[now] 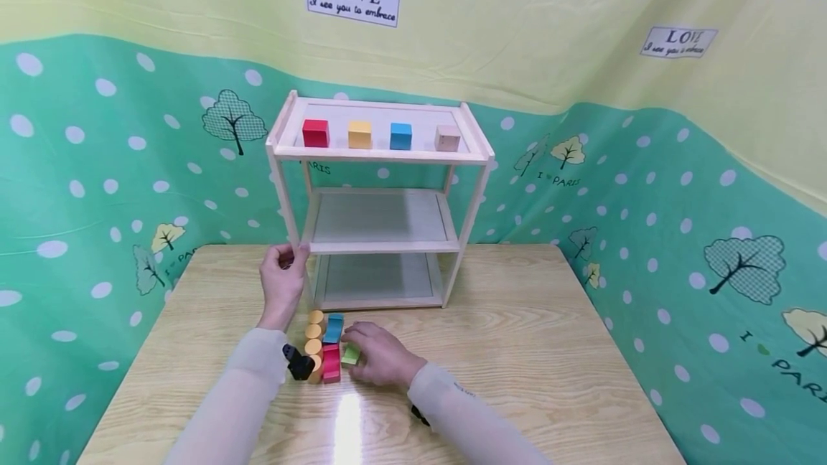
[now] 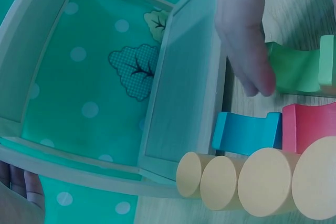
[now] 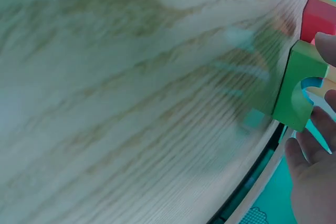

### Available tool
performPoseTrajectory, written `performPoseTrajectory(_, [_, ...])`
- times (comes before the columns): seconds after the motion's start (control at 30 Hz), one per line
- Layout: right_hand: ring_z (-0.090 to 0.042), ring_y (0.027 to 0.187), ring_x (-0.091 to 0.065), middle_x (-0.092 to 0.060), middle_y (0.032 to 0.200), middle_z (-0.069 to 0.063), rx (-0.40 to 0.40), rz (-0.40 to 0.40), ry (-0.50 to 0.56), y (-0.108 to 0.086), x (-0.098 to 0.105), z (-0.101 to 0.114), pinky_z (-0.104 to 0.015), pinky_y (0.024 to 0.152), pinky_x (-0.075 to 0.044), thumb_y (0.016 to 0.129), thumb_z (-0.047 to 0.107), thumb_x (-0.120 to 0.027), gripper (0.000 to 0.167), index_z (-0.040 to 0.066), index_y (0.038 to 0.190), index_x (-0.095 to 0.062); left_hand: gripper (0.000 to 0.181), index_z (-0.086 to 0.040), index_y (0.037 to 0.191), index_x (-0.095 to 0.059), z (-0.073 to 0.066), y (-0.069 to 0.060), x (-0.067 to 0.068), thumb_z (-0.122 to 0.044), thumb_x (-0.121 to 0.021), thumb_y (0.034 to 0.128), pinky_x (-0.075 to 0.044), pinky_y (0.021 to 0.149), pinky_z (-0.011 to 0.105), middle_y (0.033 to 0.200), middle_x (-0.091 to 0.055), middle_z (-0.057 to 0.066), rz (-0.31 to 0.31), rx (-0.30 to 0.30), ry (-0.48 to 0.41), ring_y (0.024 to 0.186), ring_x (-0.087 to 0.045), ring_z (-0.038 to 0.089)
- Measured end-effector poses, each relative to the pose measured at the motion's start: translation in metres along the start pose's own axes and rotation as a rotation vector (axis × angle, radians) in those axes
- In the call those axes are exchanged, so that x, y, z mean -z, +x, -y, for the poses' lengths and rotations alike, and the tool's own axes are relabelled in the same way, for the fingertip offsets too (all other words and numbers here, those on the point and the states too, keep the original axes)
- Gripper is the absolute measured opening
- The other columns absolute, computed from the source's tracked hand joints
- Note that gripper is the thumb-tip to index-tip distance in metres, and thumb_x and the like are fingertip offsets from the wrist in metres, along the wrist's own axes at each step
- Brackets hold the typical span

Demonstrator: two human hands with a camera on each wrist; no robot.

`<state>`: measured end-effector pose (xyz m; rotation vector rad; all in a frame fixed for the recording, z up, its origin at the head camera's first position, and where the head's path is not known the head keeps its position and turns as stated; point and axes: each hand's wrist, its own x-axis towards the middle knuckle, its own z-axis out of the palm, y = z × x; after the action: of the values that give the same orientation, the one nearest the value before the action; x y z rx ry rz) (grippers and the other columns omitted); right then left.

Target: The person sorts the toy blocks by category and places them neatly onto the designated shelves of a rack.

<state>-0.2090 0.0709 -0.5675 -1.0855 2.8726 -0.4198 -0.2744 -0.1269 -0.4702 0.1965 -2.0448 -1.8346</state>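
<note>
A white wooden three-tier shelf [image 1: 381, 246] stands at the back of the table. My left hand [image 1: 284, 278] is at its left front post, with bent fingers holding that post near the middle tier. In front of the shelf, my right hand [image 1: 381, 354] has thumb and fingers about the ends of a green arch-shaped block [image 3: 302, 90]. Left of it lie a blue arch block [image 2: 248, 132] and a red arch block [image 1: 331, 363], end to end. Beside those runs a row of several yellow cylinder blocks [image 2: 268, 182]. The hand partly covers the green block in the head view.
On the top tier stand a red cube [image 1: 316, 133], a yellow cube [image 1: 360, 135], a blue cube [image 1: 400, 136] and a pale wooden cube [image 1: 447, 138]. A green and yellow patterned cloth [image 1: 646, 235] hangs behind and beside the wooden table [image 1: 536, 350].
</note>
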Motion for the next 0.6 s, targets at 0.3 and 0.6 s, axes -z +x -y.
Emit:
performPoseTrajectory(0.3, [-0.006,0.113,-0.048,-0.050,0.126,0.007,-0.056,0.025,0.007,-0.0009,0.0010,-0.0032,-0.020,0.095,-0.041,0.083,0.042,-0.073,0.056,0.024,0.131,-0.053,0.047,-0.003,0.114,-0.055,-0.0005,-0.0007,-0.0011,-0.045,-0.059,0.0924,-0.044,0.072,0.024,0.102,-0.055,0.006,0.021,0.010,0.012,0.090,-0.050,0.015])
performPoseTrajectory(0.6, [-0.006,0.107,-0.049,-0.051,0.121,0.007,-0.017,-0.012,-0.061,-0.0036,-0.0002,-0.0073,-0.019,0.092,-0.042,0.085,0.047,-0.069,0.053,0.022,0.129,-0.055,0.046,-0.003,0.113,-0.056,0.0002,0.0001,0.0000,-0.043,-0.061,0.0919,-0.044,0.072,0.024,0.101,-0.056,0.006,0.008,0.011,0.002,0.090,-0.051,0.016])
